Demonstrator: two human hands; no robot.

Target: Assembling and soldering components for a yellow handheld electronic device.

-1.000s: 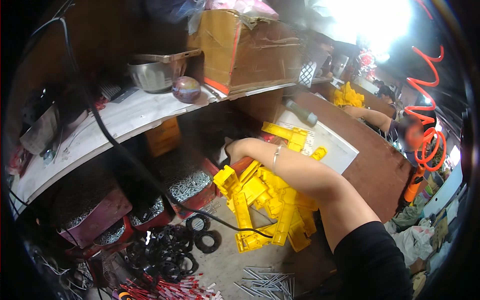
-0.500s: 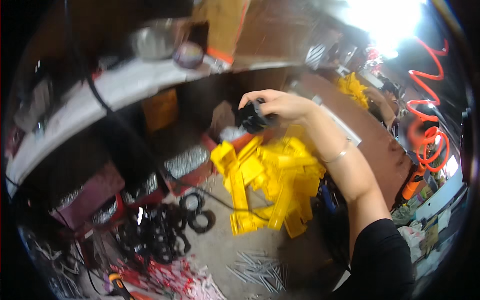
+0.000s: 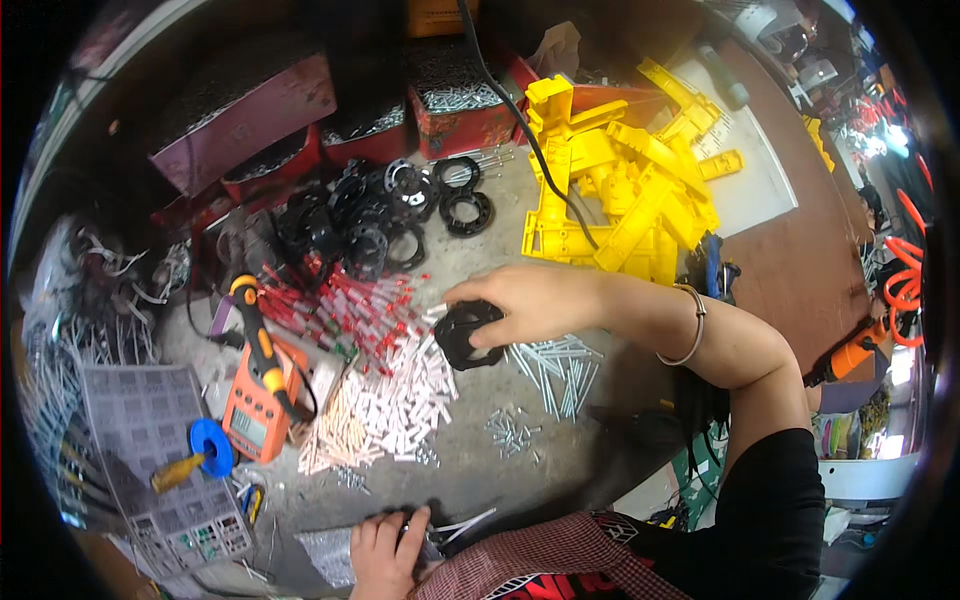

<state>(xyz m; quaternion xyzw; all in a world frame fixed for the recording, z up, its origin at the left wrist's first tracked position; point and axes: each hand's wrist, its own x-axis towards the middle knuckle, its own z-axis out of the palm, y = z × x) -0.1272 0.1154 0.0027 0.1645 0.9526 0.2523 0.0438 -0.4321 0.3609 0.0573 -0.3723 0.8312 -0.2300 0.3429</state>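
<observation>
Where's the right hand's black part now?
In the head view, the black part, in the right hand, is near centre, between white pieces at left and long screws at right.

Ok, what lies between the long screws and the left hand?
A cluster of short screws, then bare bench up to the left hand, in the head view.

A black top is worn, its right sleeve cut short, with the hem ended above the elbow. The right forearm is left uncovered and is ringed by a slim, pale metallic bangle, by which a small knob is carried. Over the top, a garment finely checked in dark red and a paler tone is worn. Beside it, the black cloth is marked with bold red print and white lines.
</observation>
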